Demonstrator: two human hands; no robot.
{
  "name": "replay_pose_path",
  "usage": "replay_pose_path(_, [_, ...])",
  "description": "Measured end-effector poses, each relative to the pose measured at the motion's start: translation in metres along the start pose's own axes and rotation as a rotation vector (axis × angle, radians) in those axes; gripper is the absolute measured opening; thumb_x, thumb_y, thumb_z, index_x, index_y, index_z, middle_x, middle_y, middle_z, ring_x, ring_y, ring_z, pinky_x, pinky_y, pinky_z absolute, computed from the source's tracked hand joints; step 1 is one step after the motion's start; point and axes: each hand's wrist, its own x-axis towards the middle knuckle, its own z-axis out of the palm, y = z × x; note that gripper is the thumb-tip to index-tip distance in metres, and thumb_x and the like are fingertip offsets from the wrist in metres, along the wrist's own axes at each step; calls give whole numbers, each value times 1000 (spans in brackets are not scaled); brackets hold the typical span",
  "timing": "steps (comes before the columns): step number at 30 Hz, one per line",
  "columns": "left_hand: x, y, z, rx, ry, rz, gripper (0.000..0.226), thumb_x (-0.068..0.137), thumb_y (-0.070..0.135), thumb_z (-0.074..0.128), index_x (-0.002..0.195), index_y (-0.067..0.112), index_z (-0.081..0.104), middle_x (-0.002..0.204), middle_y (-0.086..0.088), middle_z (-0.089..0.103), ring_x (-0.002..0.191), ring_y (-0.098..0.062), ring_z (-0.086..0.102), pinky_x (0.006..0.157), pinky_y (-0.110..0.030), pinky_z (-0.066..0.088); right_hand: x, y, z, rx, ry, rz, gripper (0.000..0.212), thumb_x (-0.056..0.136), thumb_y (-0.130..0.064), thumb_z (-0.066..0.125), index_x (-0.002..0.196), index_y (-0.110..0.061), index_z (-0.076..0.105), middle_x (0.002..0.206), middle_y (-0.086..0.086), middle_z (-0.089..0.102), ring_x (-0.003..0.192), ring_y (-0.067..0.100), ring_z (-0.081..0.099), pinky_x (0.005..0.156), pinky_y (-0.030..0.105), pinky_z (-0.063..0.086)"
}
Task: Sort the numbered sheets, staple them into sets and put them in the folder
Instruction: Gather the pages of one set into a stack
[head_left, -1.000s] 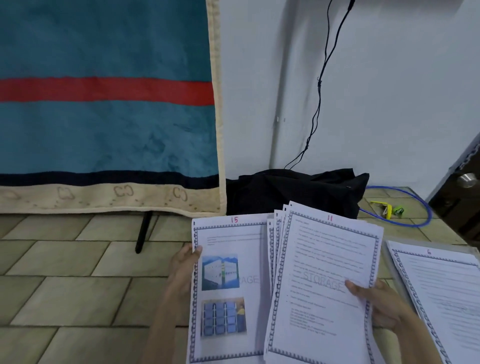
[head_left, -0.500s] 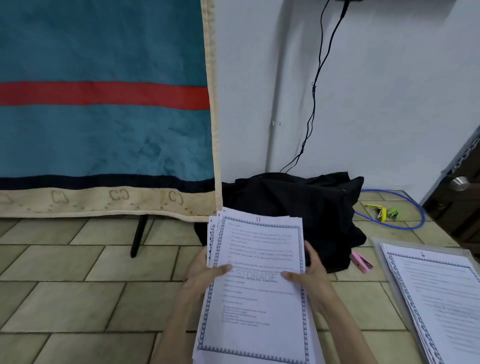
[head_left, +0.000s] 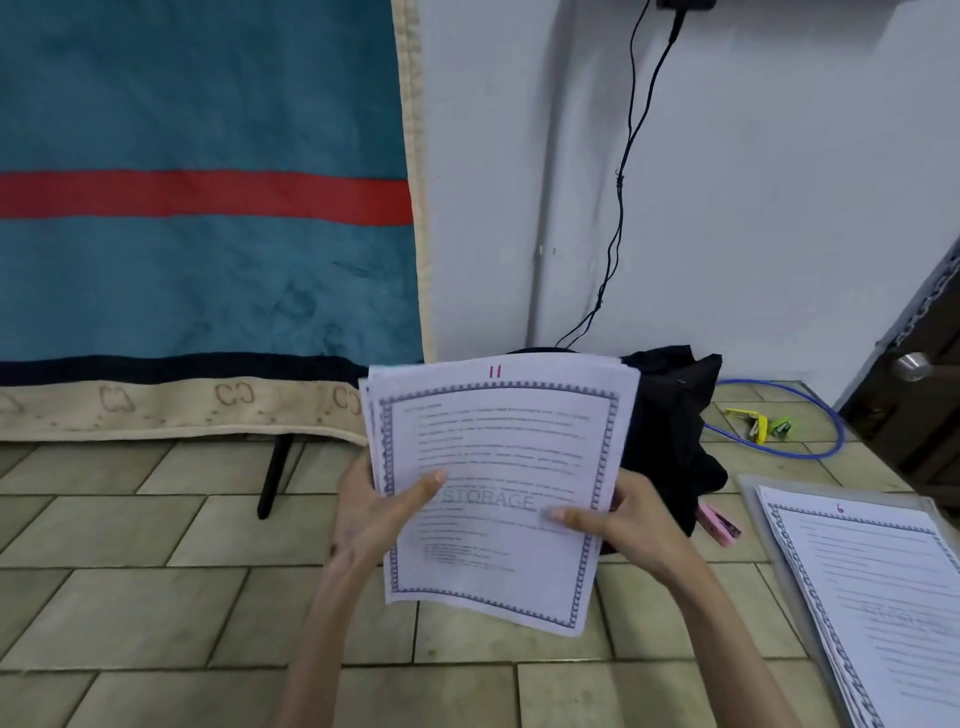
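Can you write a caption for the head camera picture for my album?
Both hands, left and right, hold a stack of sheets topped by number 11.

So the stack of sheets (head_left: 498, 493) is held up off the floor, roughly squared, edges fanned a bit at the top left. Top page has a red 11, a blue patterned border and a faint STORAGE watermark. Second pile (head_left: 878, 597) lies flat at the right on a clear folder (head_left: 750, 491), top page marked 6. Pink stapler (head_left: 719, 525) sits on the tiles just left of the folder.
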Motion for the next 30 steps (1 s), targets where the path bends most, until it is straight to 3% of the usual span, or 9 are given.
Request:
replay_pose_path(3, [0,-16,-6,29,-37,-27,37,70,10,79,102,16,62,94,9,70,86,-8,68,66,-20,57,0,11,10,42,-20,44,36,67,-6,82,101,-11,70,100,-7,75,93,12,71,71,21,56])
replay_pose_path(6, [-3,-22,-6,34,-39,-43,22,72,12,78,88,22,67,74,15,73,74,-3,69,57,-14,53,0,13,24,118,36,30,34,65,-1,82,94,-13,71,95,-6,76,89,13,72,69,22,56])
replay_pose_path(10, [-12,-25,-8,-43,3,-81,15,72,14,77,83,21,70,75,12,74,71,-4,70,58,-18,55,-1,12,33,192,48,12,31,65,6,79,91,-10,72,93,-3,76,87,15,72,69,24,57])
replay_pose_path(13, [-15,-29,-14,-83,-63,-110,9,68,20,80,75,21,73,77,6,75,73,-11,72,57,-18,55,-5,17,32,197,27,15,33,64,6,79,91,-11,72,95,-2,76,89,15,72,69,23,56])
replay_pose_path(15, [-17,-33,-15,-43,-116,-114,30,55,38,87,79,26,73,81,9,75,78,-11,72,61,-20,56,-6,21,33,207,24,25,32,65,7,79,89,-14,73,94,-1,76,89,16,72,69,23,56])
replay_pose_path(20, [-20,-33,-9,-70,-63,-92,63,33,58,82,90,34,68,86,23,72,83,2,68,68,-20,56,-4,21,41,222,57,-6,32,67,9,77,90,-12,72,92,-6,76,87,11,72,69,19,55])
replay_pose_path(24, [-18,-38,-12,-87,-82,-107,79,29,72,79,91,24,73,90,9,75,86,-8,71,73,-27,58,-4,25,39,211,40,40,31,67,5,78,90,-14,72,91,-5,76,87,13,72,67,20,55])
replay_pose_path(26, [-17,-42,-10,-90,-60,-119,70,34,68,81,88,24,73,86,10,75,82,-6,71,70,-25,58,-4,26,39,213,33,52,30,67,4,78,90,-15,72,90,-7,76,86,13,72,65,19,55])
replay_pose_path(30, [-15,-44,-2,-100,-14,-115,24,60,28,80,81,27,69,70,19,72,72,1,69,57,-14,53,-2,25,42,215,36,67,30,68,1,79,92,-15,71,89,-9,76,84,10,72,65,17,55])
